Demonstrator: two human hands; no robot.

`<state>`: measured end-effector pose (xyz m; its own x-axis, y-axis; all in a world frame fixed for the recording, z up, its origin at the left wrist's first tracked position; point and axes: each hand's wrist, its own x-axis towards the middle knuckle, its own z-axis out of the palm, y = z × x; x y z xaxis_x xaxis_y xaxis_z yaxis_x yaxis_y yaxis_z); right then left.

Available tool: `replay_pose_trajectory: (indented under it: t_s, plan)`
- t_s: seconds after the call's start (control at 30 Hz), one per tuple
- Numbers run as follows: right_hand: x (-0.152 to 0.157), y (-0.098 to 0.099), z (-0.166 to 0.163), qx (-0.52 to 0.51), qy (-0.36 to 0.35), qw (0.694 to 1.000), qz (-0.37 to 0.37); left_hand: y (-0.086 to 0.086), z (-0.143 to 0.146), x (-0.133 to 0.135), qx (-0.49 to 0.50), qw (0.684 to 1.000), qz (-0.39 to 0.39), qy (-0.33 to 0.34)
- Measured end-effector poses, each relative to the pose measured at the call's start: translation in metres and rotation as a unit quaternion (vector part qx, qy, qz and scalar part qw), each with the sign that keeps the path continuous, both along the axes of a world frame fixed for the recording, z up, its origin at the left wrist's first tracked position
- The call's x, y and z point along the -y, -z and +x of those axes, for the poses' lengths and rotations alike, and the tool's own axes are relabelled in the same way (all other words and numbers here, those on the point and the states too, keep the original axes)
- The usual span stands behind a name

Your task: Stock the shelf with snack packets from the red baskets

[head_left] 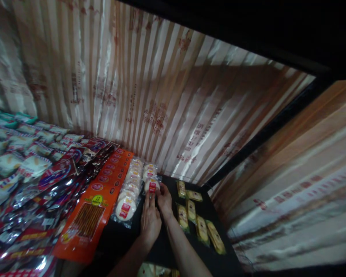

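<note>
Both my hands meet at a clear packet holding a round white cake with a red label (152, 186), which lies on the black shelf (170, 246). My left hand (150, 221) has its fingers pressed together on the packet's near edge. My right hand (163, 200) pinches the packet's right side. Behind it stand more packets of white cakes (148, 170), and to the left a longer row of the same white cakes (128, 192) runs toward me.
Yellow wrapped bars (197, 223) lie in a loose row right of my hands. Orange snack packets (95, 207) sit left of the cakes, then dark shiny packets (54, 181) and white packets (14, 154). Striped printed foil (161, 96) hangs behind; a wooden panel (305, 154) stands right.
</note>
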<state>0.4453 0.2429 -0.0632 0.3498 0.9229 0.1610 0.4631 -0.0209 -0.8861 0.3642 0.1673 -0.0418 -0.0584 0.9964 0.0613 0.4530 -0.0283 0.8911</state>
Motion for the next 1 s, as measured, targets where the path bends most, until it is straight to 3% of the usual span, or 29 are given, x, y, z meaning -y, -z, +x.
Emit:
replay_pose_trajectory:
  t_s: [0.3, 0.5, 0.7, 1.0]
  plan:
    - [-0.017, 0.005, -0.01, 0.076, 0.033, 0.997, -0.007, 0.002, 0.0, -0.013, 0.017, 1.0, -0.017, -0.008]
    - [-0.013, -0.001, -0.012, 0.158, 0.04, 0.985, -0.061, 0.006, -0.002, -0.017, 0.012, 1.0, -0.024, -0.002]
    - [-0.015, 0.002, -0.017, 0.207, 0.062, 0.976, -0.018, 0.013, -0.001, -0.02, 0.034, 0.999, -0.027, -0.01]
    - [-0.002, -0.002, -0.015, 0.18, 0.059, 0.982, -0.023, 0.019, -0.005, -0.021, 0.026, 1.0, -0.002, -0.009]
